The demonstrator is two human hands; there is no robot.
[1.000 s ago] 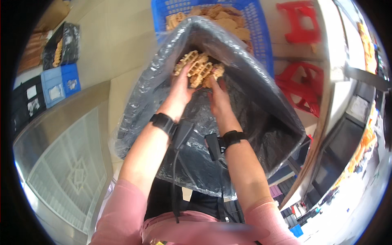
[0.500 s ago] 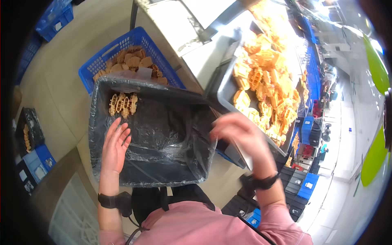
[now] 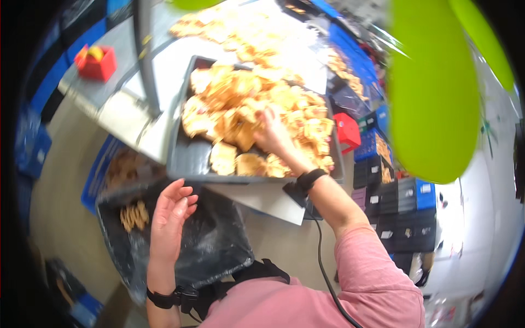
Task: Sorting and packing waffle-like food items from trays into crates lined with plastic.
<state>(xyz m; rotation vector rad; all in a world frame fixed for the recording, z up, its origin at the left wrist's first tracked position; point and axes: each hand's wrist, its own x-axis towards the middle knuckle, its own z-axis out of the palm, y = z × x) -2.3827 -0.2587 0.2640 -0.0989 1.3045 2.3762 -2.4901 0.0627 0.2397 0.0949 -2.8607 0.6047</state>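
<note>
My right hand (image 3: 272,134) reaches into a heap of tan, irregularly shaped pieces (image 3: 235,87) in a dark grey tray (image 3: 188,167). Its fingers are blurred among the pieces, so I cannot see whether they grip one. My left hand (image 3: 170,218) is raised over the near edge of the tray and a black bin lined with plastic film (image 3: 219,229). Its fingers are loosely stretched and hold nothing. Inside the bin, a short row of tan ridged pieces (image 3: 134,216) lies in the far left corner.
The tray sits on a white table (image 3: 131,123), where more tan pieces spread beyond it. A blue crate (image 3: 101,172) stands behind the bin. A red box (image 3: 98,64) with a yellow roll is at the far left. Black crates (image 3: 402,235) are stacked on the right.
My right hand has moved from the bin's right edge into the heap in the tray. The view has swung toward the tray. My left hand stays raised near the bin.
</note>
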